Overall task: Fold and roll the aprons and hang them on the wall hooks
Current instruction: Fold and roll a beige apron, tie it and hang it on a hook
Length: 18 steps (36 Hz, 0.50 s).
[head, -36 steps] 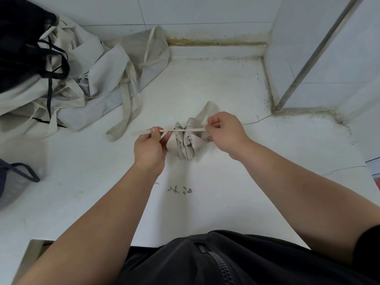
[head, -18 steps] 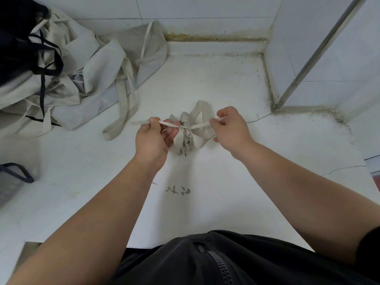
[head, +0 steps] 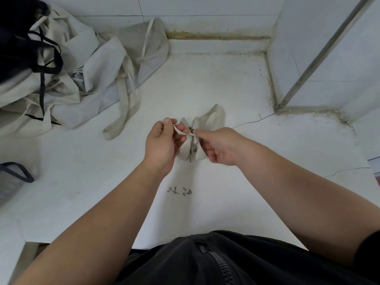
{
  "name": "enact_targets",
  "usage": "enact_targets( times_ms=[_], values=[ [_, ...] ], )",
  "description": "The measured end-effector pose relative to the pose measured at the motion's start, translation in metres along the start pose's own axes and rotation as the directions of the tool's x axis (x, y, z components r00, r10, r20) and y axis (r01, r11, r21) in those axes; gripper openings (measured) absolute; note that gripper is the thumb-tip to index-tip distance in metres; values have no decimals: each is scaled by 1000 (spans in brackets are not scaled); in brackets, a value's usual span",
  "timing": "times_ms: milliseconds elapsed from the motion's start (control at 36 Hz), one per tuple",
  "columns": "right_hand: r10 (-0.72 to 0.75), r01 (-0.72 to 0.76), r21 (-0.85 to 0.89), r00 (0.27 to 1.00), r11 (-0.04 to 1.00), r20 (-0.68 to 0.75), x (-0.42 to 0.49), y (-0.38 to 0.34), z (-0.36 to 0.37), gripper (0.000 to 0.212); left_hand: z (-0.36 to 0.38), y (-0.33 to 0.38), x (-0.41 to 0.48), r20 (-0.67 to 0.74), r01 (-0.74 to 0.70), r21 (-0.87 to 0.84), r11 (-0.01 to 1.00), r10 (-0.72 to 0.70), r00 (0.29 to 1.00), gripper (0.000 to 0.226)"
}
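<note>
A small rolled beige apron bundle lies on the white counter between my hands, cinched in the middle by its thin strap. My left hand pinches one end of the strap between thumb and fingers, just left of the bundle. My right hand pinches the strap at the knot on the bundle's right side, index finger stretched toward it. A loose flap of the bundle sticks out behind my right hand. No wall hooks are in view.
A heap of unfolded beige aprons fills the back left of the counter, with a black apron on top. A dark-handled basket sits at the left edge. Tiled walls and a metal post close off the back and right.
The strap was stretched taut between my hands a second ago. Both hands have moved in close to the bundle, and the strap now hangs short and slack at the knot.
</note>
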State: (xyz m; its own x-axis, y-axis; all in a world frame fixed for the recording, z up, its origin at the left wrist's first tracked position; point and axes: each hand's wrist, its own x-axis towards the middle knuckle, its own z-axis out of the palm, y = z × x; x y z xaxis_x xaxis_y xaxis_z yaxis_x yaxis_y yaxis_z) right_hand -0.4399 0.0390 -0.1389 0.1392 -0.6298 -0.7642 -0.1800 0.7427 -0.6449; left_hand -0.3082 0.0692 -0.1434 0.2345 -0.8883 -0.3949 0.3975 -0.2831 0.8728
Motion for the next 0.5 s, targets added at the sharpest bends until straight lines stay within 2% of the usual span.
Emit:
enact_targets(
  times_ms=[83,167,222,306,444,500],
  values=[
    [-136,132,-63,989,989,-52,1,-4,-3,27,1,-2,-3,12,-52,90,995,51,999,18],
    [-255,243,-160,965,957,-58,0,-4,-5,30,-2,-4,-7,97,-118,252,961,96,991,15],
    [-339,314,-262,939,912,-55,0,-1,-5,40,-8,-6,-8,151,-145,349,926,97,984,13],
    [-459,388,-469,887,793,-43,-4,3,-7,46,-16,-6,-6,179,-148,452,880,74,981,13],
    [-546,469,-605,835,644,66,-8,5,-8,41,-22,-1,-3,204,-210,516,830,120,972,14],
    [-558,483,-623,825,615,89,-5,6,-5,35,-20,0,-3,195,-232,494,838,153,969,14]
  ],
)
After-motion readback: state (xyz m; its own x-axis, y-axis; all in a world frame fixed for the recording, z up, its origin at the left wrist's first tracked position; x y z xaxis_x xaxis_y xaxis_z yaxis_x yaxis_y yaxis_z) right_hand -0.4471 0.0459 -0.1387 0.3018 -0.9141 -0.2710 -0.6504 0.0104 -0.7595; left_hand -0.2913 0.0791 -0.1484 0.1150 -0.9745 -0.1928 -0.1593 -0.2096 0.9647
